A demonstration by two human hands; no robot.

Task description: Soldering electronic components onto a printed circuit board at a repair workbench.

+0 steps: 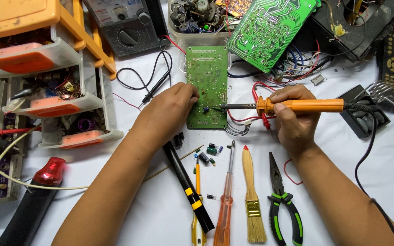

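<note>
While right hand [292, 119] grips orange soldering iron [297, 105], left hand [169, 114] steadies green circuit board [207, 82]

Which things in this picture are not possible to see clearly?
Head view:
- Fingertips of the left hand: curled under, hidden on the green circuit board.
- Soldering iron tip's contact point: too small.
- Pliers handles: cut off by the bottom edge.
- Multimeter: cut off by the top edge.

A white surface [352, 182] fills the view under even, bright light, crowded at its edges. An orange-and-clear drawer cabinet [55, 82] stands at left, a grey multimeter [126, 25] at the top, spare green circuit boards [270, 29] beside it.
</note>
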